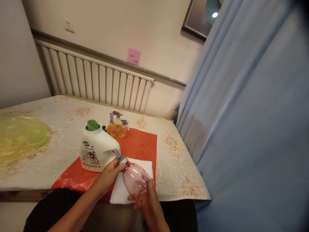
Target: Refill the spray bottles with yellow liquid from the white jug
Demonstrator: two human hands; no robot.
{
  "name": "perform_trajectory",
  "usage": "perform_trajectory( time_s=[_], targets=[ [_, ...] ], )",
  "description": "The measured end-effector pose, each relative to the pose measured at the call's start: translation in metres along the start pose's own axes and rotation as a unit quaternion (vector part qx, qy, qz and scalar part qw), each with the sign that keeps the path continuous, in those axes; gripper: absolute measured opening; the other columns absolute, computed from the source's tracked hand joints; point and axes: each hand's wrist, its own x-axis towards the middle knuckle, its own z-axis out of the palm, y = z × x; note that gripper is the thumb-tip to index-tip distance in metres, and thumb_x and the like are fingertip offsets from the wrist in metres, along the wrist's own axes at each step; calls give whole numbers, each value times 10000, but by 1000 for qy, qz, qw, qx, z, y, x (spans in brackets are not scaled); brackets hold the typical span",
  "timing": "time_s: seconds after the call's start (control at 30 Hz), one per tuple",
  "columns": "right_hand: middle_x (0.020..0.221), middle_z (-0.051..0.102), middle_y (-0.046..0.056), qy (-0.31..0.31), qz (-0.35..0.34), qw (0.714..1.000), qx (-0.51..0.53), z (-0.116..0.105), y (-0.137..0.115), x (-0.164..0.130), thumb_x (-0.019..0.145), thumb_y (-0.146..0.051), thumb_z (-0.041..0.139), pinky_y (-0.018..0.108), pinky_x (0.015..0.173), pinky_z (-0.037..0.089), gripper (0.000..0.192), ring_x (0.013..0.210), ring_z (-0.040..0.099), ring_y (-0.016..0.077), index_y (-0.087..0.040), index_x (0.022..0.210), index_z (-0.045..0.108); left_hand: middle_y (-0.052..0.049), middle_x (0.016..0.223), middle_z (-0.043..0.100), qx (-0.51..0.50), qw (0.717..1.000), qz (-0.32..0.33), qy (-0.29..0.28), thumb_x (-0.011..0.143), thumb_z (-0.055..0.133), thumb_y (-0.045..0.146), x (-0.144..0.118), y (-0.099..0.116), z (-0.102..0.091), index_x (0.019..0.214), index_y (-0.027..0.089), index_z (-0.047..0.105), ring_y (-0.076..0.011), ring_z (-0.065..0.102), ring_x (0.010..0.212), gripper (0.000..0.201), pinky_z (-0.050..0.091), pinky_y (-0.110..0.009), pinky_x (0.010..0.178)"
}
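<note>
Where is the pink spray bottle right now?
The pink spray bottle is low in the head view, held between the left hand and right hand, above the white cloth.

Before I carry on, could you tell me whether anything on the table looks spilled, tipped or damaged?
Nothing looks spilled. The pink spray bottle lies tilted only because the left hand and right hand hold it; the white jug stands upright.

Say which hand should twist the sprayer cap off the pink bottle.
Left, probably: the left hand already pinches the cap, while the right hand cradles the pink bottle underneath.
</note>
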Motion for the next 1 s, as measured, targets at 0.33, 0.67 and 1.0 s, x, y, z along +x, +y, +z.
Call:
perform_trajectory(
  time_s=[0.33, 0.67, 1.0],
  targets=[
    [1371, 529, 138, 69, -221, 953, -195, 1, 3, -14, 545, -237, 862, 248, 556, 582, 947, 875, 709, 227, -250, 1388, 431, -52, 881, 700, -61, 998, -6, 16, 793, 719, 464, -1, -8, 1, 968, 150, 680, -200, 595, 827, 362, 466, -311, 795],
    [735, 699, 104, -36, 85, 996, 10, -3, 6, -8, 759, -848, 405, 174, 318, 377, 800, 408, 637, 162, -126, 1088, 502, -56, 912, 712, -36, 999, -26, -15, 773, 736, 474, -5, -7, -5, 945, 169, 699, -205, 599, 839, 352, 454, -298, 792],
    [1344, 522, 171, 101, -122, 971, -180, -7, 14, 1, 643, -637, 735, 258, 368, 524, 979, 623, 714, 187, -226, 1430, 322, -52, 908, 707, -34, 999, -23, 32, 761, 732, 488, -8, -11, 2, 960, 167, 677, -221, 602, 856, 383, 459, -304, 791]
  ],
)
